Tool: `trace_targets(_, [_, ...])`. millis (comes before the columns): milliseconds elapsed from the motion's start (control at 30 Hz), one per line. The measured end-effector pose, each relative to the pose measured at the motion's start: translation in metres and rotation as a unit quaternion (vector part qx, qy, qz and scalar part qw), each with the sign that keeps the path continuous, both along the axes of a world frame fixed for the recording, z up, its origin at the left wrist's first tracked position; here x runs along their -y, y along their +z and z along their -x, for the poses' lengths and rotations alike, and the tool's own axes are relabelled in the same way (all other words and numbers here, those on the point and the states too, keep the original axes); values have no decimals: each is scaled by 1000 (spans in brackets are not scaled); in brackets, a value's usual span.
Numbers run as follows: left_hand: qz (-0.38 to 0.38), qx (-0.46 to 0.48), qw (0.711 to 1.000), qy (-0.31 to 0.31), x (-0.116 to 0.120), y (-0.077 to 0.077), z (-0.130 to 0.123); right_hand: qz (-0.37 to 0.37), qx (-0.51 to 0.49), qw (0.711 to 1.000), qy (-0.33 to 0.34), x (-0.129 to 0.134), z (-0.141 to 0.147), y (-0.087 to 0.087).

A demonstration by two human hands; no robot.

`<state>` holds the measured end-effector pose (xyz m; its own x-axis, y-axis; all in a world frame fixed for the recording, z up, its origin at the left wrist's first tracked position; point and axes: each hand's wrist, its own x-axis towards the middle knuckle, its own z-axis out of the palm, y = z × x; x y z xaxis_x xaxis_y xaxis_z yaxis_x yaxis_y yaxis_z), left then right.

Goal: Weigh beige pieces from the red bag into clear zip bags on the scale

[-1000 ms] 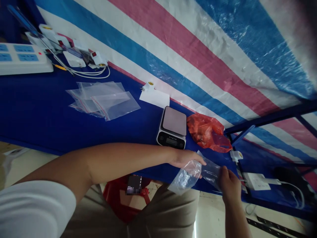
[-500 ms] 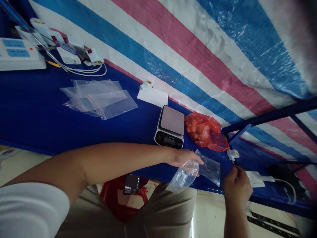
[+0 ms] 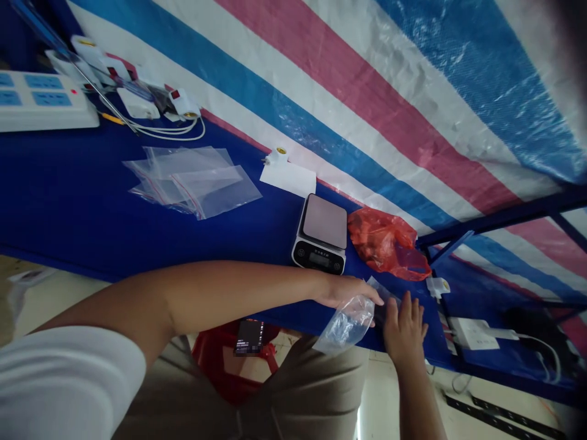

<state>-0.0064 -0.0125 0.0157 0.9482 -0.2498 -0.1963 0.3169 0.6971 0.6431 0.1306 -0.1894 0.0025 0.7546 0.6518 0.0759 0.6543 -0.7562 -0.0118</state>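
Striped sheet [image 3: 367, 110]: it hangs behind our table in blue, white and red bands.
Blue table [image 3: 229, 238]: we have it stretched across in front of our lap.
Flat bags [image 3: 215, 183]: overlapping, left of the scale.
Red bag [image 3: 380, 238]: crumpled, just right of the scale.
Scale [image 3: 323, 223]: display towards us, its plate bare.
Clear bag [image 3: 346, 327]: at the table's near edge, in front of the scale.
Left hand [image 3: 343, 292]: we pinch the clear bag between thumb and fingers.
Right hand [image 3: 406, 324]: fingers spread over the clear bag's far part, perhaps touching; contact is hidden from us.
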Motion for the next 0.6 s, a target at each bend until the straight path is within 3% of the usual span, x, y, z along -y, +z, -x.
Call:
trace_targets(133, [9,18,1000,-2,1,-3,-3,100,-5,995,26,-12,1,0])
trace_targets(267, [5,25,1000,-2,1,-8,-7,48,-19,999,-14,-17,-6,3])
trace_targets(400, [-1,48,996,-78,1,-11,-8,-32,-20,994,-105,-29,-10,2])
trace_targets(533, [13,86,982,-166,-1,-10,-4,-12,-17,993,-117,-45,-7,-11])
trace_targets(600, [15,75,980,-182,-2,-9,-2,19,-21,996,-79,-47,-13,-11])
